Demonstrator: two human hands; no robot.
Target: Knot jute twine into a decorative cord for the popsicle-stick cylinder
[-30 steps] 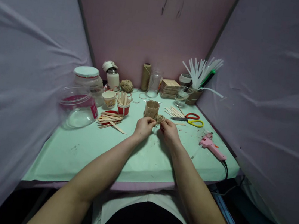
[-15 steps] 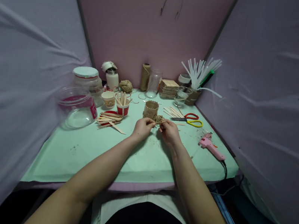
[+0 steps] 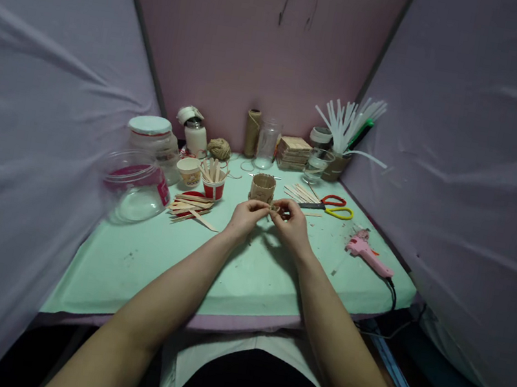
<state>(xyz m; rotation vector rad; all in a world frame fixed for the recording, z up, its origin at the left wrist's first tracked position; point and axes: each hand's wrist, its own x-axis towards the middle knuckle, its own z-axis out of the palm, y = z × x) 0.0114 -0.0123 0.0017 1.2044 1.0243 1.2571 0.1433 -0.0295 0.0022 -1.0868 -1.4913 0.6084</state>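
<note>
In the middle of the table stands a small brown round pot with a scalloped rim; my hands hide its lower part. Just in front of it, my left hand is closed in a pinch on a piece of tan twine. My right hand is closed on the same twine from the other side, its fingertips almost meeting those of the left. Most of the twine is covered by the fingers. Scissors with red and yellow handles lie just right of my right hand.
A pink glue gun lies at the right, its cord over the edge. At the left are wooden sticks, a red cup of sticks and a clear plastic tub. A twine ball and stacked wooden squares stand behind.
My right hand has moved slightly left and turned, bringing its fingertips against the left hand's. The twine bunch beside the pot is now mostly covered by my fingers.
</note>
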